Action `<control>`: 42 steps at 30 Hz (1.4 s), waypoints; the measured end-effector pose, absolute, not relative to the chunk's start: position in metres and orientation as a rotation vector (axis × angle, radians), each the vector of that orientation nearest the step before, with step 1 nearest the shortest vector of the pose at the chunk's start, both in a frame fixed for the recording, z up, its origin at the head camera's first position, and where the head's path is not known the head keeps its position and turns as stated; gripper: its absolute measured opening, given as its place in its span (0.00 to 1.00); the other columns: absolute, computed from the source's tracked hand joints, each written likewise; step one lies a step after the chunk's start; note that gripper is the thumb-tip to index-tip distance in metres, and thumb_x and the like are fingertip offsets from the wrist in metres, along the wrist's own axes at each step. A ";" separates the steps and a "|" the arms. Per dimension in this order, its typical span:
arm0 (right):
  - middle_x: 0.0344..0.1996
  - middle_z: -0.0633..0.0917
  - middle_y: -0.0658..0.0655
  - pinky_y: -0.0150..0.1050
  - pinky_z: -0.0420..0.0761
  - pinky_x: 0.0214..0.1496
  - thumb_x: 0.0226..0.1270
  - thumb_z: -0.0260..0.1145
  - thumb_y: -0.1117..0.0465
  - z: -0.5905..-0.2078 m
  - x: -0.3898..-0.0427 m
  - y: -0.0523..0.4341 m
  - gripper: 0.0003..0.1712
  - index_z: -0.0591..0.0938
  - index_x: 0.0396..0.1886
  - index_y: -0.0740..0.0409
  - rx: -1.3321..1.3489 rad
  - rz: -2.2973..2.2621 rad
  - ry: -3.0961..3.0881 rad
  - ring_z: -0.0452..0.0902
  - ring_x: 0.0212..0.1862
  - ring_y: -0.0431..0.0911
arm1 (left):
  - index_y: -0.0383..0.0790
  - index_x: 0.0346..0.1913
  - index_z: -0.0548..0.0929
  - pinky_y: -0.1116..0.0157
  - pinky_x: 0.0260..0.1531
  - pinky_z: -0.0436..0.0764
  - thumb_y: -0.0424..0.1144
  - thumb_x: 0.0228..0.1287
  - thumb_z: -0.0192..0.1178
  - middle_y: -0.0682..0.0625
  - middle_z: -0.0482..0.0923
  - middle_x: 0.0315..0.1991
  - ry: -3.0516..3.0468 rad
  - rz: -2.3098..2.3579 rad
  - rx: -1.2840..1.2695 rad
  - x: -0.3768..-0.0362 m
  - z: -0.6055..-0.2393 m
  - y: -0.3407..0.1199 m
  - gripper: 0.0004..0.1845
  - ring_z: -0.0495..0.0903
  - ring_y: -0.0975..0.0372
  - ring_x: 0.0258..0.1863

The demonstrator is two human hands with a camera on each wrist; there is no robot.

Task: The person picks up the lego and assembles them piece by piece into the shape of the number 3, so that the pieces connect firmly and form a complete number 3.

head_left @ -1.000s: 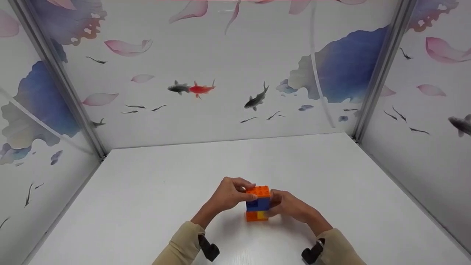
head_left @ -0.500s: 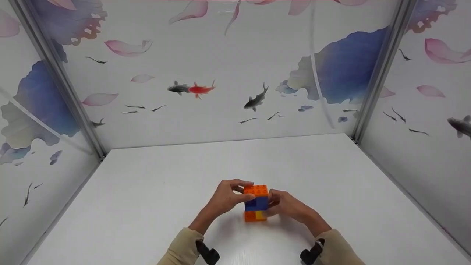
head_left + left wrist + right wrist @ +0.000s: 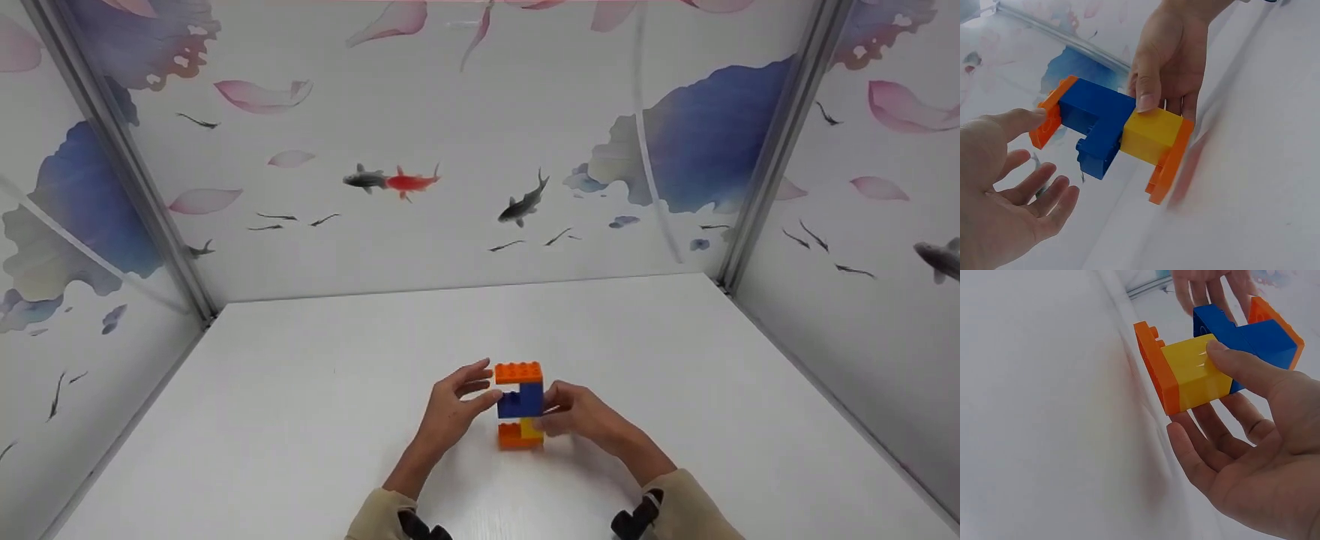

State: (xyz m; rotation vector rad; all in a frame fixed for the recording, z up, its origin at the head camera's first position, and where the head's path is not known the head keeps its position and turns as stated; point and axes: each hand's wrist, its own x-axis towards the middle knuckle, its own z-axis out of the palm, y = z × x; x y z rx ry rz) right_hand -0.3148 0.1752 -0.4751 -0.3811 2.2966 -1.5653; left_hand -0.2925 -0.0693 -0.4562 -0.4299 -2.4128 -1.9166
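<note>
Even, bright, diffuse light; white table slightly overexposed. Soft faint shadows at 6 o'clock beneath the hands. Head view sharp, mild edge stretch. Wrist views: table blurred, faint orange reflection near brick stack; nearest hand soft.

Left hand fingers opened off block stack; stack seemingly turned.

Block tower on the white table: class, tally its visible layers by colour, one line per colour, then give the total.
Orange layers: 2, the top plate and the base plate
Blue layers: 1, the blue block
Yellow layers: 1, the yellow block
Total: 4
</note>
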 end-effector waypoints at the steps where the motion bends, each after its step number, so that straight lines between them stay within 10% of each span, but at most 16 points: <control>1: 0.51 0.84 0.58 0.47 0.84 0.58 0.62 0.74 0.55 -0.475 -0.314 0.175 0.21 0.78 0.49 0.59 -0.372 -1.584 2.290 0.81 0.49 0.48 | 0.43 0.70 0.73 0.55 0.59 0.82 0.46 0.67 0.66 0.40 0.77 0.64 -2.411 -1.920 -0.417 -0.292 -0.459 -0.069 0.30 0.77 0.46 0.64; 42: 0.63 0.79 0.65 0.44 0.86 0.55 0.60 0.75 0.56 -0.475 -0.302 0.150 0.40 0.72 0.72 0.54 -0.138 -1.789 2.379 0.80 0.58 0.53 | 0.39 0.75 0.64 0.54 0.56 0.84 0.43 0.61 0.71 0.38 0.73 0.67 -2.552 -1.937 -0.318 -0.288 -0.487 -0.057 0.42 0.78 0.46 0.63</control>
